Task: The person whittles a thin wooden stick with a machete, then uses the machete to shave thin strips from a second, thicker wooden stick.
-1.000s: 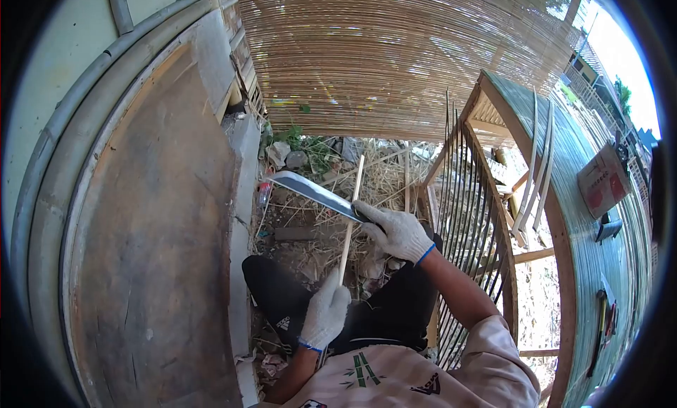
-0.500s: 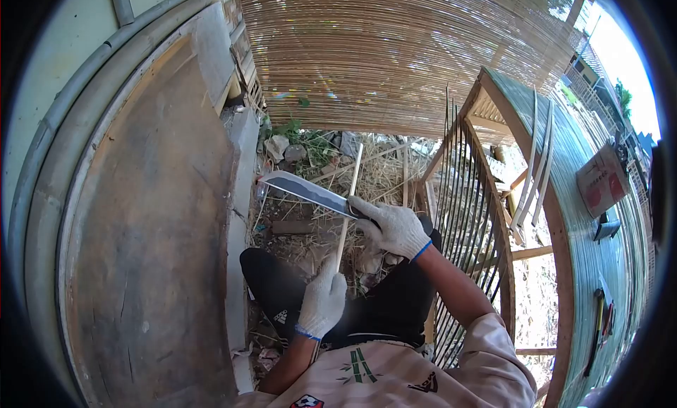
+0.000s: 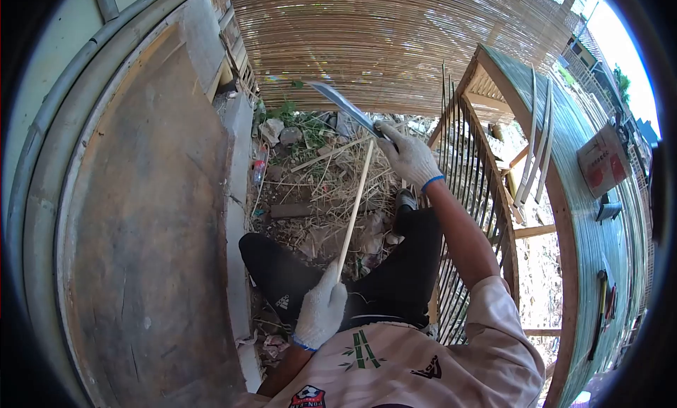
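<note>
The left hand (image 3: 321,315) clasps the pale stick (image 3: 355,212), its long axis running forward from the fingers toward the nearby right hand (image 3: 410,158), which grips the knife (image 3: 347,107).

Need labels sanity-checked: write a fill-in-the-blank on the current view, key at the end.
The knife in the right hand points its tip toward the picture's upper ______.
The left hand grips the pale stick near its ______ end in the picture.
Both gloves are edged at the wrist in ______.
The box is on the person's ______ side.

Missing words: left; lower; blue; right
</note>
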`<state>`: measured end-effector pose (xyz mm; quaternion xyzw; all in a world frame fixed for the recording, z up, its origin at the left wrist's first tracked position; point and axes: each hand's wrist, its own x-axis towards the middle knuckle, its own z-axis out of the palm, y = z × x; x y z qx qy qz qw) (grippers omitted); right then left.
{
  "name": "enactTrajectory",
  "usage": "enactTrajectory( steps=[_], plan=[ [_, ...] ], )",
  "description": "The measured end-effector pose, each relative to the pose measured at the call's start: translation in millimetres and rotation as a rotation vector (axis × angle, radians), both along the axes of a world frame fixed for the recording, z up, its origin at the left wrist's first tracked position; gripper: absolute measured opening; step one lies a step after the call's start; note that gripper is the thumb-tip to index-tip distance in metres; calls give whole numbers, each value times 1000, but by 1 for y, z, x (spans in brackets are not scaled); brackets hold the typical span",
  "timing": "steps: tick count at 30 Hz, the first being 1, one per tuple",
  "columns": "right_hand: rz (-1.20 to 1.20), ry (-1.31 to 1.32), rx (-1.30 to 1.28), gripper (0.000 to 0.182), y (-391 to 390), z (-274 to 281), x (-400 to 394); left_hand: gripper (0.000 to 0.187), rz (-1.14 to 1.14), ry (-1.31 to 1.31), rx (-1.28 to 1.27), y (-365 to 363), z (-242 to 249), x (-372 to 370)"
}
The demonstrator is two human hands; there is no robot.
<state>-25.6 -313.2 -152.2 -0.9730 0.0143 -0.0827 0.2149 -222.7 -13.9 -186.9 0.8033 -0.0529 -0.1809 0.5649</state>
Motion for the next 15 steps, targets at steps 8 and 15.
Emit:
enactTrajectory(
  steps=[8,15],
  plan=[
    [235,-2,39,56,40,4,-62,55,128,-79,54,-5,-14,33],
    [544,124,-200,61,79,1,-108,48,-1,-375,70,-10,-28,63]
  ],
)
